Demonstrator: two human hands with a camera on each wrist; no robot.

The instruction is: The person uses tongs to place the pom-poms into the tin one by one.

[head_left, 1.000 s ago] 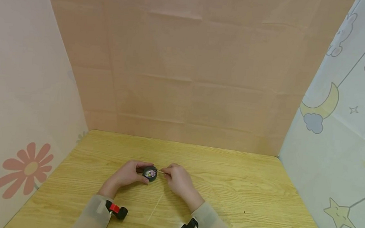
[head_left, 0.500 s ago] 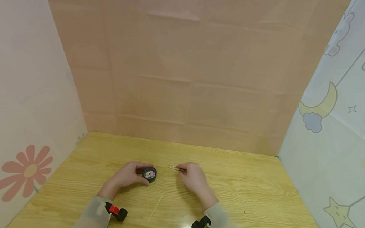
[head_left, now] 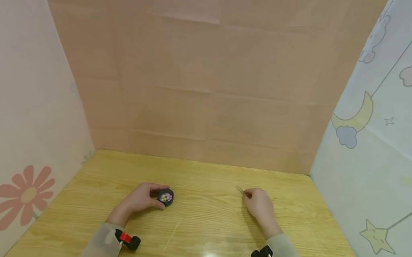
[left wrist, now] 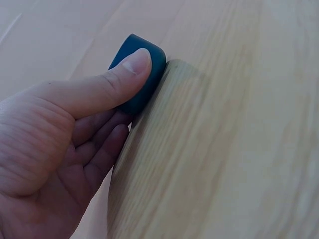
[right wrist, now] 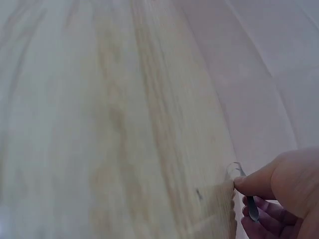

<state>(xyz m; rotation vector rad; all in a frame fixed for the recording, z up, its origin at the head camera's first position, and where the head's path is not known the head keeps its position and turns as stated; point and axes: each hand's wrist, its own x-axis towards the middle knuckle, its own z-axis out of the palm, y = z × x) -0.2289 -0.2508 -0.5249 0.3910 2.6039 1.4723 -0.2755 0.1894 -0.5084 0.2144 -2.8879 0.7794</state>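
Note:
A small dark round dish (head_left: 170, 201) with several pastel beads (head_left: 166, 197) in it stands left of the table's middle. My left hand (head_left: 140, 199) grips its side between thumb and fingers. In the left wrist view the dish (left wrist: 155, 69) looks dark teal, with the thumb across its wall and the contents hidden. Well to the right, my right hand (head_left: 259, 205) pinches a pair of thin metal tweezers (head_left: 240, 190), tips pointing left and away. The right wrist view shows the tweezers' rear end (right wrist: 253, 210) below the thumb; whether the tips hold anything is too small to tell.
The wood-grain table (head_left: 202, 225) ends at a brown paper-covered back wall (head_left: 208, 104). Pale patterned walls stand at the left (head_left: 31, 90) and right (head_left: 370, 165). Small black cameras sit on both wrists.
My right hand has moved away from the dish to the right, carrying the tweezers, which have turned to point further away. My left hand still holds the dish in place.

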